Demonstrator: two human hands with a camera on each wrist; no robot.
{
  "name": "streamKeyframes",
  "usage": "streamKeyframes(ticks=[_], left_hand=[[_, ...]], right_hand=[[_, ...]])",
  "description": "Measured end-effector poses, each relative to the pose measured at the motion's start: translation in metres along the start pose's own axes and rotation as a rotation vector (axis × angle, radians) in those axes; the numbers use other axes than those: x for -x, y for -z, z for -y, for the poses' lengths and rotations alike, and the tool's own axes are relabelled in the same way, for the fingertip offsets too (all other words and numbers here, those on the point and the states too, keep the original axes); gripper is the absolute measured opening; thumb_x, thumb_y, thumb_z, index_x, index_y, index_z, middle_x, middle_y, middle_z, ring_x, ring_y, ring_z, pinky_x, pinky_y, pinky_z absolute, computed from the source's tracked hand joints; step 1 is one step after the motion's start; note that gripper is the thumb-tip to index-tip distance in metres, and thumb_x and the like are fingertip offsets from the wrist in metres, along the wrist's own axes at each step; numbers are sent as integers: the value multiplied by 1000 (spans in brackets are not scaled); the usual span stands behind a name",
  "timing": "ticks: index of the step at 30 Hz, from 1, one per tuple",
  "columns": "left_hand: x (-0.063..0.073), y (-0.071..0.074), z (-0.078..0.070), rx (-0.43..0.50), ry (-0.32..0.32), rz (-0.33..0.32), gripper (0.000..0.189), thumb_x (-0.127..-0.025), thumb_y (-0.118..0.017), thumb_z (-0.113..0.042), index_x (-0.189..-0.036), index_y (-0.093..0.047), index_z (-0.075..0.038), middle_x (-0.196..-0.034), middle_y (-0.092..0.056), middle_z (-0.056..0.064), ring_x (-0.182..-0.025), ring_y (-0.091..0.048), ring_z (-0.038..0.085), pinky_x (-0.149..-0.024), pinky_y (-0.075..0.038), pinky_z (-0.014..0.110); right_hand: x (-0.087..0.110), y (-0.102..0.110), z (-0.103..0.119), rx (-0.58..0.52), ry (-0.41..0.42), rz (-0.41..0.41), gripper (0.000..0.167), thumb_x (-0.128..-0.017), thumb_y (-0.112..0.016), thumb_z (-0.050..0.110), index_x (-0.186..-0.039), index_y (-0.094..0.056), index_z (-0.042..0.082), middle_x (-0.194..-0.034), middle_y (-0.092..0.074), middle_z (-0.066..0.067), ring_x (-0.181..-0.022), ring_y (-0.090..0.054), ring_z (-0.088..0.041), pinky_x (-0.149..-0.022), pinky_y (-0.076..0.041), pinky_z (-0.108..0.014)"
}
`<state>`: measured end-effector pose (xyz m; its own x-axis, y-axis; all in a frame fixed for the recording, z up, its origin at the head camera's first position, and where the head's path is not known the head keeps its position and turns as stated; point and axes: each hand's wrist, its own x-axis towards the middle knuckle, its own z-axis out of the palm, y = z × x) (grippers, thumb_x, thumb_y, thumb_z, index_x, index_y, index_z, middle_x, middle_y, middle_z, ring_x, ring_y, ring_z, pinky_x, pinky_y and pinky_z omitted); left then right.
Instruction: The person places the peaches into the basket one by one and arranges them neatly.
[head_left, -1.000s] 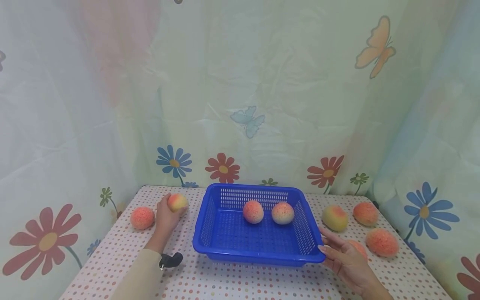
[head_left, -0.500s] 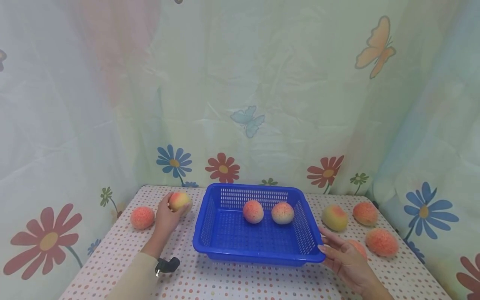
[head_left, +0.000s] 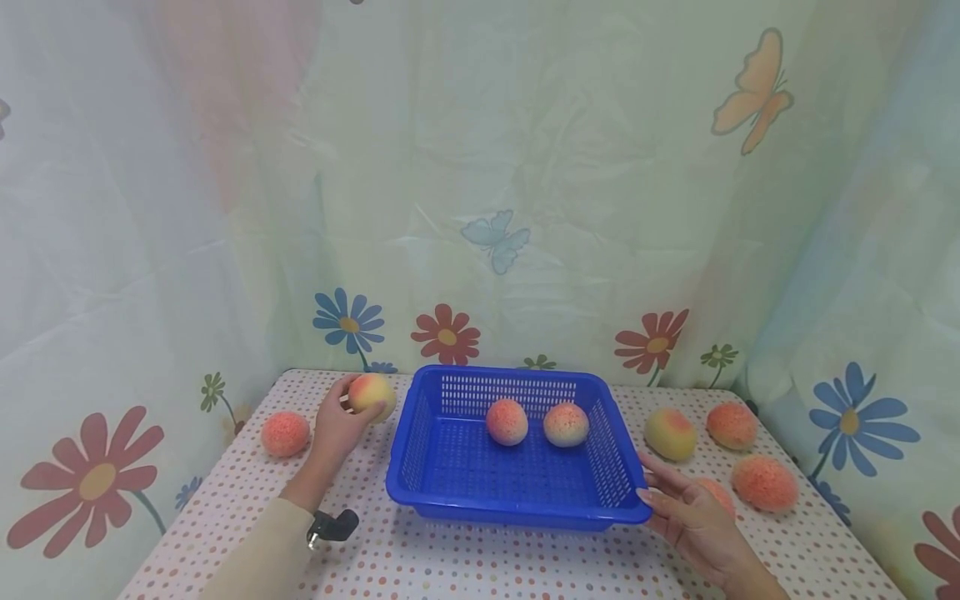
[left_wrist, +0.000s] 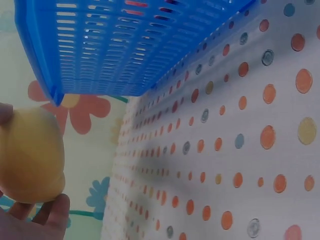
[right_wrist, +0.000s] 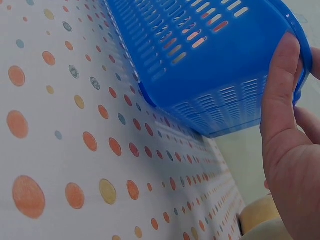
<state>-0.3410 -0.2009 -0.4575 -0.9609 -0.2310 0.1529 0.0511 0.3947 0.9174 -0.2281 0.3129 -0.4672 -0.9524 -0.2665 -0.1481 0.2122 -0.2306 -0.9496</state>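
Note:
My left hand (head_left: 339, 423) holds a yellow peach with a red blush (head_left: 372, 397) between thumb and fingers, left of the blue plastic basket (head_left: 517, 514). In the left wrist view the peach (left_wrist: 31, 155) is held up beside the basket's slotted wall (left_wrist: 105, 47). Two red-speckled peaches, one (head_left: 507, 422) left of the other (head_left: 566, 425), lie inside the basket. At the basket's front right corner, my right hand (head_left: 693, 521) pinches the rim. The right wrist view has the thumb (right_wrist: 282, 85) against the rim, with other fingers partly hidden behind it.
A red peach (head_left: 285, 434) lies at the table's left. On the right are a yellow-green peach (head_left: 671, 434), two reddish ones (head_left: 732, 427) (head_left: 765, 483) and another (head_left: 717, 497) partly behind my right hand. The dotted tablecloth (head_left: 450, 567) meets a flowered curtain (head_left: 570, 208) behind.
My left hand has moved the yellow peach up and slightly right, closer to the basket. The right hand and the basket have stayed in place.

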Motion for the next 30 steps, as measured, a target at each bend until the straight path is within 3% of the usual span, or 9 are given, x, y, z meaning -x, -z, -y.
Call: streamKeyframes(ticks=[7, 15, 23, 30], left_hand=[[-2, 5, -10, 0, -33, 18, 76, -88, -80, -27, -152, -42, -11, -148, -48, 17, -129, -55, 38, -102, -56, 50], [-5, 8, -19, 31, -83, 52, 73, -87, -82, -26, -150, -46, -15, -149, -49, 13, -127, -57, 38, -100, -59, 49], [-14, 5, -25, 70, -156, 124, 74, -85, -85, -30, -148, -49, -17, -143, -55, 13, -125, -62, 37, -100, -59, 47], [-22, -1, -29, 91, -172, 187, 75, -85, -85, -30, -148, -47, -17, -142, -55, 13, -128, -60, 37, -102, -58, 48]], right_hand=[[0, -1, 1, 0, -6, -18, 43, -105, -56, 9, -125, -64, 46, -124, -69, 4, -111, -72, -17, -97, -61, -34], [-1, -1, 1, 5, -16, -35, 42, -105, -56, 10, -125, -63, 46, -123, -69, 3, -110, -72, -17, -97, -61, -35], [0, 0, 1, 4, -28, -25, 42, -106, -55, 11, -125, -63, 48, -123, -68, 4, -110, -71, -17, -98, -60, -34], [-2, 2, 0, 13, -30, -38, 42, -106, -56, 12, -125, -63, 48, -123, -68, 4, -110, -72, -17, -98, -61, -34]])
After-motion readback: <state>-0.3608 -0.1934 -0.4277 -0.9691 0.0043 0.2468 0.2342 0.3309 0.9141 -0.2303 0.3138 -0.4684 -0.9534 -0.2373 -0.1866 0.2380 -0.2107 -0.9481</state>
